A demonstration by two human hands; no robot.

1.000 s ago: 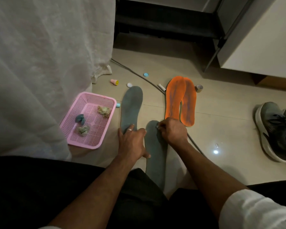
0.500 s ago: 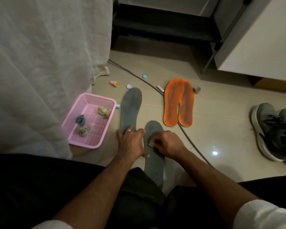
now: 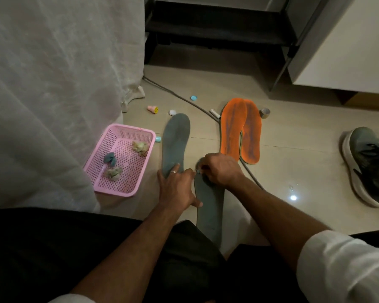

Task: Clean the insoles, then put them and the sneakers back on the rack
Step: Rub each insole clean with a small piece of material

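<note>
Scrubbing the near grey insole, floor's a bit of a minefield

Low centre of frame, left hand (image 3: 177,189) lies flat with fingers spread, pinning the near grey insole (image 3: 209,212). Right hand (image 3: 220,170) is curled over its toe end, pinching something small, can't tell what. Second grey insole (image 3: 176,142) lies just beyond, orange insoles (image 3: 241,130) mid-frame, sneakers (image 3: 369,165) at the right edge. Risk I see: insole skids on glossy tile if that flat hand eases, or snags the cable (image 3: 184,99) alongside.

Dim, warm indoor light; a small bright glare spot on the glossy floor (image 3: 293,197) at lower right; edges slightly curved.
</note>
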